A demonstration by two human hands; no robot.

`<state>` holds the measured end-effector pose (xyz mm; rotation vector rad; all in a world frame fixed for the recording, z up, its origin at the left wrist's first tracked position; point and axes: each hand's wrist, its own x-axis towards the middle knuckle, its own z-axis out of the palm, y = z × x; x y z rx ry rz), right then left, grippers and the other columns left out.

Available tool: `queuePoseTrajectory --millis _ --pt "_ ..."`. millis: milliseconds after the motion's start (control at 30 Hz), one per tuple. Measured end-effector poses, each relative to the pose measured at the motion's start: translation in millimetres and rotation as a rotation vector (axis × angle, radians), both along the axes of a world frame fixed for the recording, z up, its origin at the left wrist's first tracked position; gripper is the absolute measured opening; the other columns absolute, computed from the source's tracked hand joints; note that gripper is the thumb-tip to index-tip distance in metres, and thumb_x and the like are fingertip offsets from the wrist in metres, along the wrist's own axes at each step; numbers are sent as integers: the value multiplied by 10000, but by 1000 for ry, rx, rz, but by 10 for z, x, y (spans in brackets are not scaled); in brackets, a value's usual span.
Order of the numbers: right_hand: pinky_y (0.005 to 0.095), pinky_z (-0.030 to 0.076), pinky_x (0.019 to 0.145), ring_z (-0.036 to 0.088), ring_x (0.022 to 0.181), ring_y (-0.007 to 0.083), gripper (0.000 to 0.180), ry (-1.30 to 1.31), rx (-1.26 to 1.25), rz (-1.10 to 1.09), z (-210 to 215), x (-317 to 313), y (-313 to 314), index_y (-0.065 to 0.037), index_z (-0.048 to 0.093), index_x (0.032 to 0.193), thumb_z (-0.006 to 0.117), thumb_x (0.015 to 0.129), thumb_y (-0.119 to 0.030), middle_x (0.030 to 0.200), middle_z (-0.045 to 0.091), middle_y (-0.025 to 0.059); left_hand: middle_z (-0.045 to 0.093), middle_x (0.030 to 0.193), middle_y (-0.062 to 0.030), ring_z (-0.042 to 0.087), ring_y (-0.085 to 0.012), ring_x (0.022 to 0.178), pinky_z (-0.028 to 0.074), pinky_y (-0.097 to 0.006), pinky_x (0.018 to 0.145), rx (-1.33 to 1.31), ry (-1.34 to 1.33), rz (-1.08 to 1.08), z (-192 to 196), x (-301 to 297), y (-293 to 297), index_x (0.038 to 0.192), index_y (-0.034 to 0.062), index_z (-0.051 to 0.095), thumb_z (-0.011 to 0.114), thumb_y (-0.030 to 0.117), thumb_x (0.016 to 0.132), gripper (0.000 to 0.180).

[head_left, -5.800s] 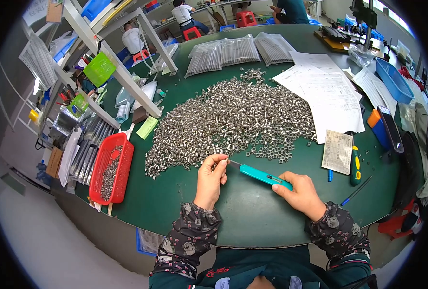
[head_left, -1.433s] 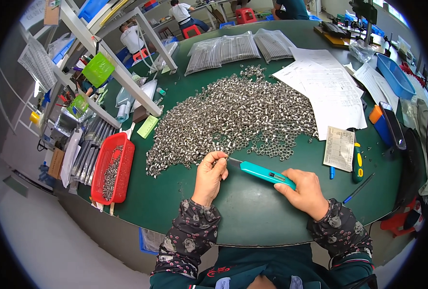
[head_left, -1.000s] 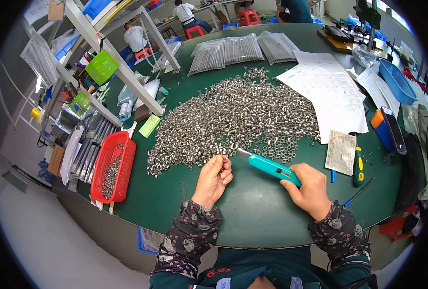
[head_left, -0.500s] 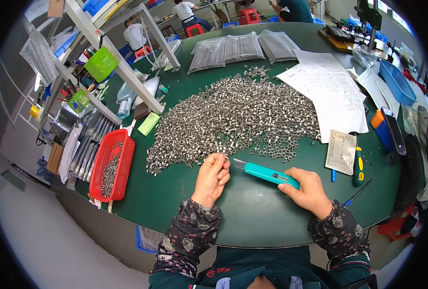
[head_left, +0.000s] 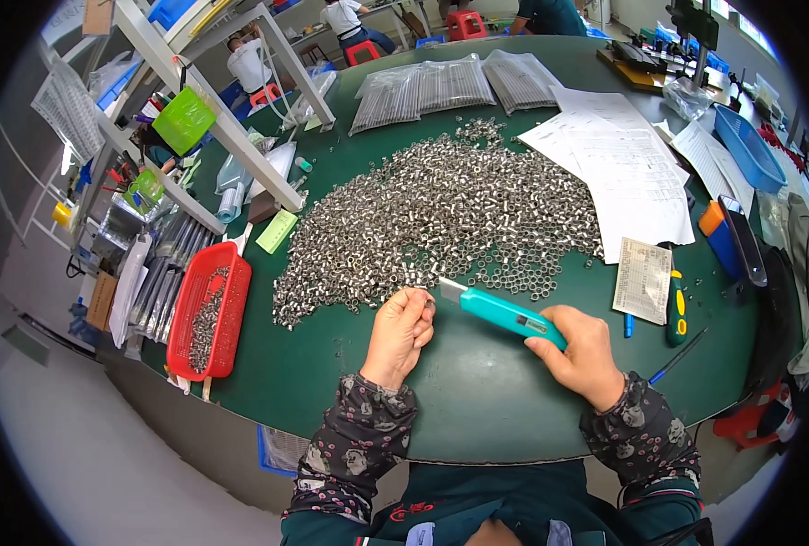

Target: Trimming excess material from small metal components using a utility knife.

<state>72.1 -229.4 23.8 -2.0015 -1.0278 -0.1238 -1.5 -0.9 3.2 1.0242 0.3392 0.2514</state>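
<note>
Between the thumb and fingertips of my left hand (head_left: 395, 338) is a small metal ring (head_left: 429, 303), mostly covered by the fingers. My right hand (head_left: 588, 353) is wrapped round the handle of a teal utility knife (head_left: 505, 315). Its blade (head_left: 451, 289) is extended and points left, just above and to the right of the ring; whether it touches is hard to see. Beyond both hands, a broad pile of small silvery metal rings (head_left: 441, 205) spreads over the green table (head_left: 486, 409).
A red basket (head_left: 238, 309) with more metal pieces stands at the left. Bagged metal tubes (head_left: 450, 89) lie at the back, paper sheets (head_left: 637, 196) at the right. Near them are a card (head_left: 642, 280), a yellow-green handled tool (head_left: 677, 309) and a pen (head_left: 679, 357). A shelf frame (head_left: 254, 168) rises at left.
The knife has tilted, its blade end swinging up and away from my left fingertips. My left hand keeps its pinch in nearly the same place. The view has shifted slightly.
</note>
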Motion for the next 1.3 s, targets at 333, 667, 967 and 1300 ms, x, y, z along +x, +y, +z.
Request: queuePoseTrajectory --millis 333,667,967,1300 --pt "294 402 511 530 553 220 189 199 269 -140 9 56 -42 -12 557 802 639 718 -160 644 538 108 451 634 15 323 -84 440 262 -175 387 109 141 -181 95 157 -40 827 57 517 480 184 861 137" --pt "313 408 512 525 562 258 218 151 307 -113 48 39 -53 -10 557 819 646 715 -180 661 533 121 581 689 -128 562 -332 674 420 -428 570 1699 276 -5 69 493 -295 870 76 470 541 196 791 160" --pt "342 407 522 540 597 286 227 173 241 -121 1 50 -42 -36 565 826 635 719 -224 678 541 126 506 684 -24 379 -53 477 288 -188 375 333 120 -126 162 297 -107 849 67 492 509 125 836 62" --pt "329 406 534 541 577 243 270 444 -11 38 4 64 -27 -20 600 821 594 748 -280 656 564 125 475 750 -42 340 -36 502 237 -145 360 -363 -107 -152 -5 58 87 933 42 498 459 104 867 99"
